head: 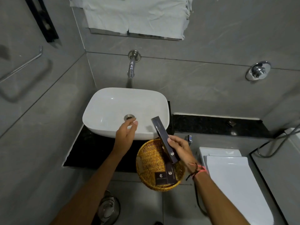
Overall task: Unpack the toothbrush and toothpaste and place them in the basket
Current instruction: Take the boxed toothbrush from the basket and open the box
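Note:
My right hand [180, 147] grips a long dark box [160, 133] with a small pale logo, held tilted above the round wicker basket [146, 159]. The basket stands on the black counter at the front right of the sink. Inside it lie two more dark boxes, a short one [161, 178] and a longer one [171, 173], both closed. My left hand [125, 134] hovers over the front rim of the white basin [113, 104], fingers apart and holding nothing. No bare toothbrush or toothpaste tube shows.
A wall tap [131, 67] juts over the basin. The black counter [90, 153] runs left of the basket; a dark ledge [211, 125] runs right. A white toilet lid [233, 184] sits lower right, a steel bin [108, 207] below on the floor.

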`<move>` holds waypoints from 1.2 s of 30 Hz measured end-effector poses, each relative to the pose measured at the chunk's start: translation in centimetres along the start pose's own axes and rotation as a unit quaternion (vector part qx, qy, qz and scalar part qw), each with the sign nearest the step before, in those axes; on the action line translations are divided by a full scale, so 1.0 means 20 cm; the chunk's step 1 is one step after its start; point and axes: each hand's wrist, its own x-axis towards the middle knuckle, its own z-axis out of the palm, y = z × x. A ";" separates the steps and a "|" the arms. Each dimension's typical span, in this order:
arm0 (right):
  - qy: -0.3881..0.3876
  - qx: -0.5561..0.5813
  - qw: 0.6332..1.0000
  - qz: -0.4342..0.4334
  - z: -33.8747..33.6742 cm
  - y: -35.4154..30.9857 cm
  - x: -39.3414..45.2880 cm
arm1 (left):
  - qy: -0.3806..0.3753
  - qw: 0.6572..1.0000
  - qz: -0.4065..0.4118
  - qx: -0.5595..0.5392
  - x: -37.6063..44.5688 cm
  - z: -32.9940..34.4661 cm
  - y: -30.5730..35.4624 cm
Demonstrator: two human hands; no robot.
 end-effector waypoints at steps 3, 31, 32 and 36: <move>-0.101 -0.154 0.982 -0.051 -0.04 -0.22 0.04 | -0.063 0.979 -0.108 -0.162 0.05 -0.12 0.04; -0.207 -0.361 0.902 -0.115 0.19 -0.68 0.11 | -0.141 0.905 -0.149 -0.372 -0.32 -0.36 -0.18; -0.204 -0.362 0.902 -0.116 0.19 -0.68 0.10 | -0.138 0.910 -0.149 -0.361 -0.32 -0.36 -0.17; -0.193 -0.374 0.900 -0.118 0.20 -0.70 0.07 | -0.137 0.924 -0.142 -0.327 -0.31 -0.34 -0.16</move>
